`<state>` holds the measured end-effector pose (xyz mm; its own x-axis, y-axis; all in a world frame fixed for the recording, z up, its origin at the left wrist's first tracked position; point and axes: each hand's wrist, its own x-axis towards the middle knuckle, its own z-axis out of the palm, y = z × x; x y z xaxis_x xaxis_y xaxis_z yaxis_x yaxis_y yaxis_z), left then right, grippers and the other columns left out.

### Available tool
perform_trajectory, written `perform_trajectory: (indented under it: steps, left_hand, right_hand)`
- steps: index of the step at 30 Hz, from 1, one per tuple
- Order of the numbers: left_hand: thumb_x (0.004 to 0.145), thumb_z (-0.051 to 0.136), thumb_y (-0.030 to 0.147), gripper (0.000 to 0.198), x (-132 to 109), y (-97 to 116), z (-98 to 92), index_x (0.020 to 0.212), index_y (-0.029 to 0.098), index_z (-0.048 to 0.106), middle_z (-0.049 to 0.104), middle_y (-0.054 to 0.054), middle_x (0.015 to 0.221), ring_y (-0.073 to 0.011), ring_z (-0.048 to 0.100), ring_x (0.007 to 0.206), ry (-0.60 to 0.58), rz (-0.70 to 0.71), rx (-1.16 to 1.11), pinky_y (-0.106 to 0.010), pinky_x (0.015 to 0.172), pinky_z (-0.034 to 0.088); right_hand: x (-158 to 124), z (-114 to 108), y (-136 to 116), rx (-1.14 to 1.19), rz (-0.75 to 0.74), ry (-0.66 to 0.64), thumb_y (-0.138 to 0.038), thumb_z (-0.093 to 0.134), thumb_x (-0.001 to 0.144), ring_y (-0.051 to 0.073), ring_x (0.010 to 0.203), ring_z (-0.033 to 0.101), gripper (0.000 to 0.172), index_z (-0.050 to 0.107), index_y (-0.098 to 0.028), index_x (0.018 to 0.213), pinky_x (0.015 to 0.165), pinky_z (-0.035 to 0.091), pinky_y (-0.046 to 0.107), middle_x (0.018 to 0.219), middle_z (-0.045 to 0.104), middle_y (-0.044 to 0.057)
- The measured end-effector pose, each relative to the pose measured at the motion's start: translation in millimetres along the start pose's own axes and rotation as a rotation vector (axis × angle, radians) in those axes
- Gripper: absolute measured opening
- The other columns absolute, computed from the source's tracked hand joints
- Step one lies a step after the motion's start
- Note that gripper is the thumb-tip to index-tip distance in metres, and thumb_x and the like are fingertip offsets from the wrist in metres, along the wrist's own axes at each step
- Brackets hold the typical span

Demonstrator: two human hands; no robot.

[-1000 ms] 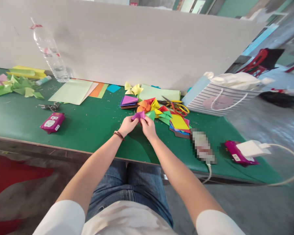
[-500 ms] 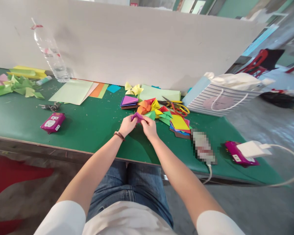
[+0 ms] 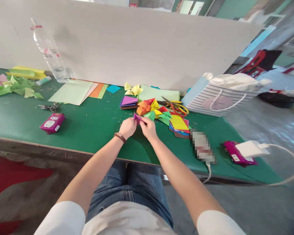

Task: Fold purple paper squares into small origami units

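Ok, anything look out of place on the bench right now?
Yes, on the right: a white charger is perched on a magenta pouch, and its cord loops out past the edge of the green table. It looks precarious, as if a tug could drag it off.

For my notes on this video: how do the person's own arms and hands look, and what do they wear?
The arms come out of short white sleeves and are bare. The left hand has a brown bead bracelet at the wrist. The right hand shows no jewellery; neither wears a glove.
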<state>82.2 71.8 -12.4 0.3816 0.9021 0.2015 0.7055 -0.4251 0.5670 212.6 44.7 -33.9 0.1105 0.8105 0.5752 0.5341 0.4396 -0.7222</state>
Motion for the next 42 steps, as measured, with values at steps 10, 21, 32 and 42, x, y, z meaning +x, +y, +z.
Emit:
perform_trajectory:
  steps: [10,21,32,42]
  left_hand:
    - [0.094,0.040,0.018,0.024,-1.1,-0.3,2.4,0.090,0.014,0.064,0.068,-0.010,0.094,-0.0195,0.066,0.083,0.073,0.030,-0.017,-0.029,0.078,0.050]
    - [0.085,0.057,0.016,0.012,-1.4,-1.3,-6.0,0.089,0.018,0.069,0.067,-0.005,0.092,-0.0156,0.062,0.086,0.325,0.193,-0.295,-0.026,0.078,0.051]
    - [0.077,0.060,0.013,0.030,-2.7,-4.9,-3.8,0.105,0.014,0.069,0.072,-0.009,0.105,-0.0195,0.068,0.095,0.260,0.236,-0.647,-0.031,0.084,0.055]
    - [0.084,0.063,0.040,0.040,6.4,-11.2,4.6,0.111,0.011,0.067,0.071,-0.014,0.111,-0.0244,0.068,0.101,0.230,0.158,-0.942,-0.037,0.089,0.056]
  right_hand:
    - [-1.3,1.0,-2.4,-0.104,-0.100,0.016,-0.023,0.046,0.088,0.016,0.066,0.059,0.030,0.072,-0.020,0.102,0.065,0.051,0.029,0.076,0.066,0.004]
    - [-2.1,-9.0,-3.0,-0.300,-0.274,0.228,-0.023,0.048,0.088,0.019,0.073,0.056,0.013,0.061,-0.022,0.089,0.070,0.050,0.034,0.078,0.061,0.005]
    - [-2.8,-19.7,-8.0,-0.410,-0.437,0.237,-0.021,0.051,0.090,0.019,0.074,0.051,0.015,0.064,-0.024,0.085,0.072,0.045,0.035,0.075,0.054,0.005]
    - [-0.1,-16.6,-6.3,-0.362,-0.397,0.216,-0.020,0.046,0.089,0.021,0.087,0.059,0.025,0.066,-0.024,0.104,0.078,0.052,0.037,0.090,0.061,0.008]
